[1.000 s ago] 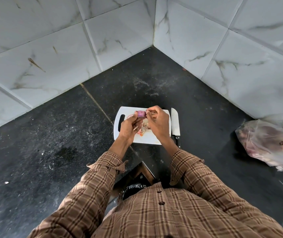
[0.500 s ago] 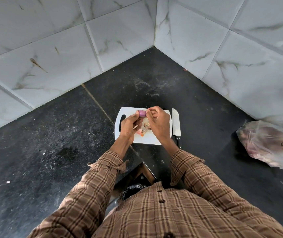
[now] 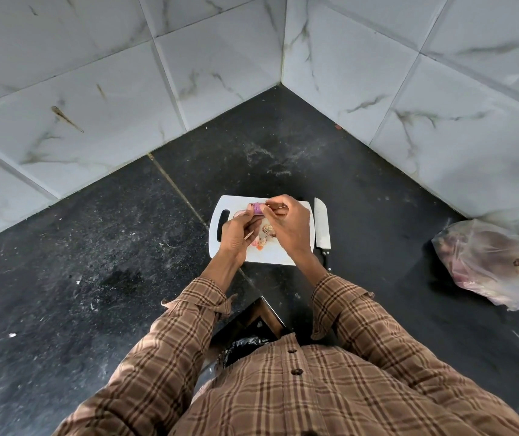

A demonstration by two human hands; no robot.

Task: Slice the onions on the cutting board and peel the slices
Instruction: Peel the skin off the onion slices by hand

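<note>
A white cutting board (image 3: 283, 259) lies on the black counter in the corner. Above it my left hand (image 3: 237, 232) holds a purple onion slice (image 3: 257, 208) between its fingertips. My right hand (image 3: 288, 225) pinches a thin strip of skin at the slice's right side. A small heap of peeled skins and onion pieces (image 3: 264, 236) lies on the board between my hands. Another pale slice (image 3: 239, 213) shows beside my left fingers. A knife (image 3: 322, 226) lies along the board's right edge, blade pointing away from me.
A clear plastic bag (image 3: 497, 262) of onions sits on the counter at the right. White marble-tiled walls (image 3: 188, 89) meet in a corner behind the board. A bin with a black liner (image 3: 245, 344) shows below the counter edge near my body.
My hands have stayed over the board. The right hand's fingers have drawn slightly right from the slice, pulling a strip of skin.
</note>
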